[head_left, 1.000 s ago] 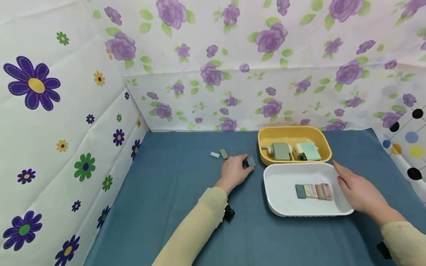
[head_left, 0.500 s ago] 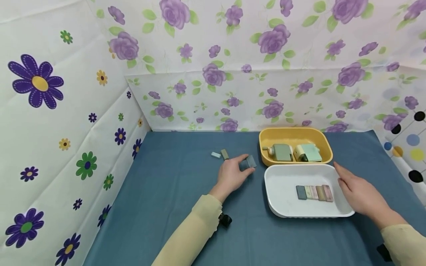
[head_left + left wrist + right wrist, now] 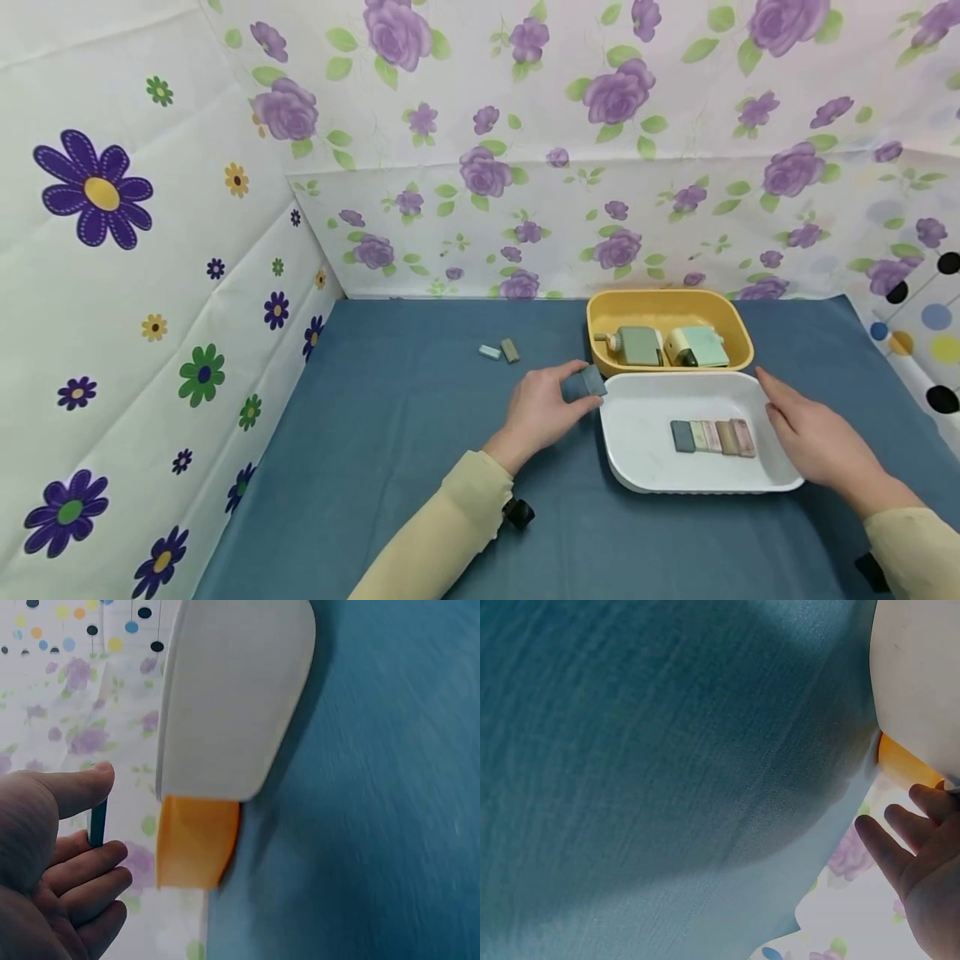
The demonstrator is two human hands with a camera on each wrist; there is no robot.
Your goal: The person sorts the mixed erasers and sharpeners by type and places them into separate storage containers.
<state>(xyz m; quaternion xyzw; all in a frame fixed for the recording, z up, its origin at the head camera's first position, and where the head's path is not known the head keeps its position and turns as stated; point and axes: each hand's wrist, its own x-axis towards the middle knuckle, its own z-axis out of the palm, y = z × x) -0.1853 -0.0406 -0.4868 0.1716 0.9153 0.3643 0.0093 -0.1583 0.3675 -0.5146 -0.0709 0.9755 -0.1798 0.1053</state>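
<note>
My left hand point(image 3: 542, 412) pinches a flat blue-grey block point(image 3: 583, 383) between thumb and fingers, by the left rim of the white tray point(image 3: 637, 450). In the left wrist view the block point(image 3: 97, 823) shows its narrow edge below the thumb. Inside the tray lies a row of several small flat blocks point(image 3: 712, 437), one dark blue-grey, the others pale green, pinkish and brown. At the tray's right rim rests my right hand point(image 3: 821, 437), fingers extended. The right wrist view shows those fingers point(image 3: 889, 847) straight and spread beside the tray's outer wall.
Behind the white tray stands a yellow tray point(image 3: 652, 304) with a grey-green bottle-shaped item point(image 3: 640, 345) and a mint-green item point(image 3: 705, 346). A pale blue block point(image 3: 490, 352) and an olive block point(image 3: 510, 350) lie on the blue cloth point(image 3: 390, 433). Flower-patterned sheets enclose the back and left.
My left hand has lifted the blue-grey block and carried it right, from beside the two loose blocks to the white tray's left rim. The right hand has stayed at the tray.
</note>
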